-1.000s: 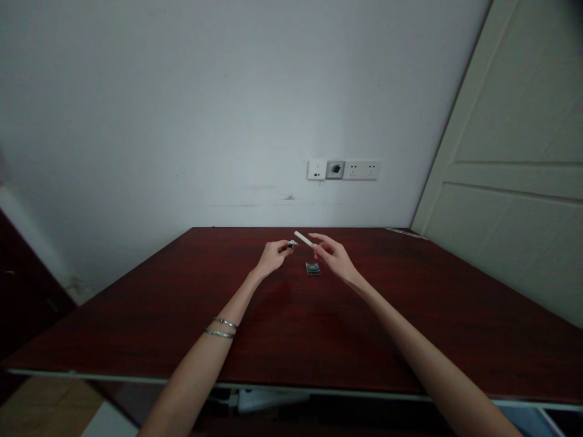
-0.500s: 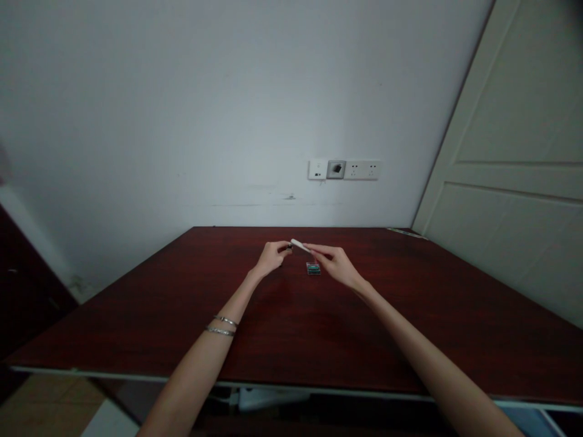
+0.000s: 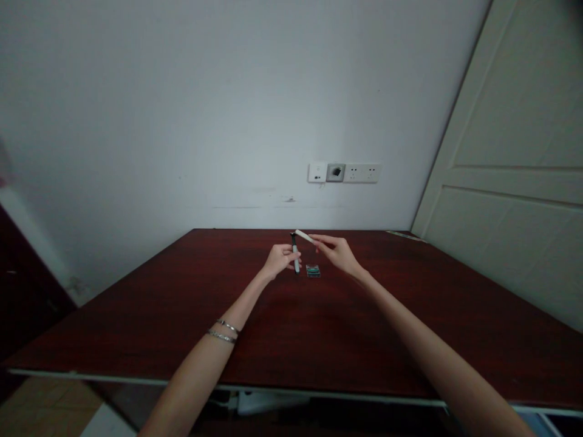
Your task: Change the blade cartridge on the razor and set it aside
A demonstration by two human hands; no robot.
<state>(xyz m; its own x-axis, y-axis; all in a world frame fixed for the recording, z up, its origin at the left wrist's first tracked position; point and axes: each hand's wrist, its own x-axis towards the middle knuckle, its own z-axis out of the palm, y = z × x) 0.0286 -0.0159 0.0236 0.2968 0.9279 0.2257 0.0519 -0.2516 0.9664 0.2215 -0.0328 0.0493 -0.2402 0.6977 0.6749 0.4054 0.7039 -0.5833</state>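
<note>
In the head view, the left hand (image 3: 277, 262) pinches a slim razor-like tool (image 3: 297, 260) by its pale handle, which stands nearly upright with the dark head at the far end. The right hand (image 3: 340, 255) grips a slender white stick (image 3: 304, 235) between thumb and fingers, tilted so its free end points left and far. That end lies just beside the dark head; whether they touch, I cannot tell. The two hands are apart, with both held items between them.

A small clear case (image 3: 313, 271) with green inside rests on the dark red tabletop (image 3: 273, 340), right of the handle and slightly near of the right fingertips.

The step in hand looks like working stick and tool head against each other; a further move there would call for a steady left pinch and fine aim from the right.
</note>
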